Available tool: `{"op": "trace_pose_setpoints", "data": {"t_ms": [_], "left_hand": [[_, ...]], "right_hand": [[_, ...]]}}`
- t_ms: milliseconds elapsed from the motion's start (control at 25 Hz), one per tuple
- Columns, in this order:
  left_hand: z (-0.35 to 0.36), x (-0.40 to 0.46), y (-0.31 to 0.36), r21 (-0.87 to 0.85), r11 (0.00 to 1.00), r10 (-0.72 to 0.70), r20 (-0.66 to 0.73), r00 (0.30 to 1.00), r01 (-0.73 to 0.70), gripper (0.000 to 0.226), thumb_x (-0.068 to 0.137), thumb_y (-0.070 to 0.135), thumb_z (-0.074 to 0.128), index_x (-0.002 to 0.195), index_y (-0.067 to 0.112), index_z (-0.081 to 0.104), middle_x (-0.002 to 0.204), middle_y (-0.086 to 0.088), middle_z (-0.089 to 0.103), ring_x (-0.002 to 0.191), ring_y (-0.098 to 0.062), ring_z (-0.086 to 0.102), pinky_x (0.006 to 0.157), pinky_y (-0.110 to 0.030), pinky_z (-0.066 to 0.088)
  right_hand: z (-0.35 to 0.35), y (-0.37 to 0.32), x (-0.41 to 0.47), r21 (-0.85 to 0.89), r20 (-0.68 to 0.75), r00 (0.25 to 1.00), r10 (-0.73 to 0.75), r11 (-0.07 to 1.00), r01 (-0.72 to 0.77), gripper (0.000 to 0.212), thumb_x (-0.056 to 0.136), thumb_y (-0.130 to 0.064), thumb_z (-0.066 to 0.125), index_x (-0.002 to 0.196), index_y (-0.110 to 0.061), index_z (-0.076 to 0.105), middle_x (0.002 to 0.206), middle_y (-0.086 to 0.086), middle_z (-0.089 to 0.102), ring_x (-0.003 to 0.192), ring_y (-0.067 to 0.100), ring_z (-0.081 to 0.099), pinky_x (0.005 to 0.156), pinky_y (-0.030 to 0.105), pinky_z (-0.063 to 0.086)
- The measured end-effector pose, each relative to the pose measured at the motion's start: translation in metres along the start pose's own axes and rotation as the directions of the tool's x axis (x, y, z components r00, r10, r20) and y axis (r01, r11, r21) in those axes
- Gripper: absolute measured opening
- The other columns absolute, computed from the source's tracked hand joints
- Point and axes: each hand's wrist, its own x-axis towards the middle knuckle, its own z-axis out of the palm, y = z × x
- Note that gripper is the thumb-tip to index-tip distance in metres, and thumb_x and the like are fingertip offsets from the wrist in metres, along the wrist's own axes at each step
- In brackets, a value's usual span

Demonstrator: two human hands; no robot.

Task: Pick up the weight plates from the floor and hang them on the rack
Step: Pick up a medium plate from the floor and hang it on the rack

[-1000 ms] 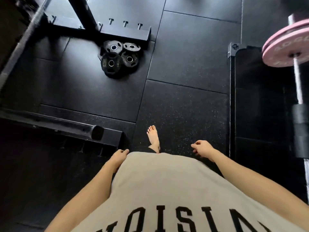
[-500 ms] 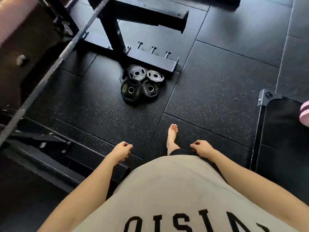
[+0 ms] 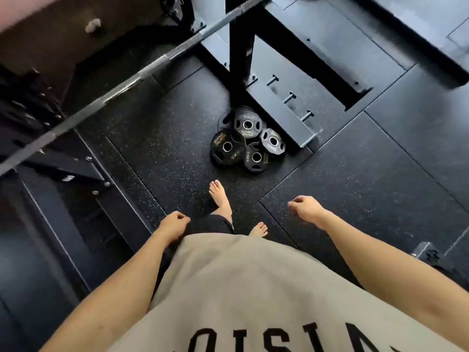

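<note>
A: Specify floor surface.
B: Black speckled rubber tiles [image 3: 157,138], seams visible.
A: Fixtures?
B: Steel barbell [image 3: 121,87] runs diagonally at upper left; daylight reflects at upper right.

black speckled rubber floor [image 3: 162,138] carries overlapping weight plates [image 3: 247,139] beside rack base [image 3: 281,111].

The person wore a loose beige cotton T-shirt [image 3: 253,288] filling the lower middle of the frame, with large black block letters [image 3: 286,339] across its chest at the bottom edge, partly cut off. Both forearms were bare, without sleeves. A dark trouser leg [image 3: 215,223] showed just above the shirt's hem, and both feet were bare.
</note>
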Motion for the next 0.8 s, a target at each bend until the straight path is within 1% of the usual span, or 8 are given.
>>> {"op": "trace_pose_setpoints", "data": {"t_ms": [80,160,280,360,480,560,680,800], "left_hand": [[-0.009,0.021,0.017,-0.069,0.996,-0.059,0.013,0.998,0.060,0.015,0.097,0.029,0.053,0.099,0.016,0.062,0.101,-0.012,0.067,0.085,-0.028,0.061,0.064,-0.032,0.047],[-0.021,0.046,0.036,-0.119,0.988,-0.099,0.023,0.995,0.101,0.015,0.097,0.027,0.052,0.100,0.016,0.062,0.096,-0.012,0.066,0.079,-0.025,0.058,0.062,-0.031,0.044],[-0.041,0.087,0.069,-0.132,0.979,-0.146,0.096,0.985,0.158,0.014,0.098,0.025,0.051,0.100,0.015,0.061,0.082,-0.006,0.061,0.072,-0.022,0.053,0.058,-0.029,0.040],[-0.047,0.123,0.092,-0.098,0.980,-0.161,0.139,0.977,0.175,0.012,0.097,0.024,0.051,0.097,0.016,0.060,0.079,-0.005,0.061,0.069,-0.021,0.053,0.055,-0.027,0.039],[-0.042,0.181,0.123,-0.083,0.975,-0.188,0.177,0.966,0.205,0.011,0.097,0.024,0.051,0.095,0.015,0.058,0.076,-0.004,0.060,0.064,-0.020,0.051,0.051,-0.026,0.037],[-0.027,0.234,0.139,-0.101,0.963,-0.227,0.205,0.952,0.252,0.011,0.098,0.024,0.051,0.096,0.016,0.058,0.076,-0.005,0.060,0.064,-0.019,0.050,0.051,-0.027,0.036],[0.006,0.325,0.155,-0.156,0.938,-0.282,0.185,0.942,0.311,0.011,0.097,0.026,0.051,0.101,0.018,0.057,0.081,-0.007,0.061,0.068,-0.020,0.053,0.054,-0.028,0.040],[0.046,0.410,0.158,-0.197,0.911,-0.338,0.149,0.929,0.363,0.016,0.098,0.028,0.052,0.112,0.020,0.052,0.089,-0.010,0.064,0.072,-0.021,0.057,0.061,-0.033,0.049]], "right_hand": [[-0.016,-0.031,0.024,-0.037,0.023,1.000,-0.008,0.999,0.009,0.024,0.100,-0.030,0.053,0.108,-0.009,0.062,0.101,0.013,0.067,0.084,0.023,0.061,0.071,0.034,0.053],[-0.028,-0.060,0.050,-0.060,0.023,1.000,0.014,0.998,-0.012,0.025,0.100,-0.030,0.054,0.109,-0.009,0.063,0.099,0.013,0.068,0.082,0.024,0.062,0.073,0.037,0.055],[-0.040,-0.111,0.094,-0.082,0.039,0.998,0.058,0.995,-0.055,0.023,0.099,-0.028,0.055,0.106,-0.008,0.065,0.087,0.011,0.066,0.072,0.023,0.059,0.064,0.035,0.053],[-0.046,-0.143,0.132,-0.067,0.051,0.996,0.068,0.996,-0.065,0.021,0.097,-0.027,0.057,0.102,-0.008,0.066,0.078,0.009,0.064,0.066,0.022,0.057,0.059,0.032,0.049],[-0.047,-0.183,0.195,-0.029,0.081,0.994,0.073,0.997,-0.070,0.015,0.096,-0.024,0.057,0.087,-0.014,0.064,0.073,0.006,0.063,0.063,0.022,0.055,0.056,0.029,0.044],[-0.041,-0.199,0.258,-0.018,0.092,0.993,0.072,0.997,-0.070,0.014,0.095,-0.022,0.057,0.087,-0.013,0.064,0.074,0.006,0.064,0.067,0.023,0.056,0.057,0.029,0.043],[-0.017,-0.210,0.367,-0.038,0.103,0.993,0.055,0.998,-0.051,0.019,0.094,-0.023,0.056,0.096,-0.007,0.066,0.085,0.011,0.068,0.079,0.028,0.062,0.061,0.032,0.043],[0.017,-0.209,0.468,-0.069,0.070,0.997,0.023,0.997,-0.018,0.025,0.093,-0.025,0.055,0.096,-0.003,0.066,0.095,0.018,0.070,0.095,0.038,0.065,0.075,0.042,0.051]]}}
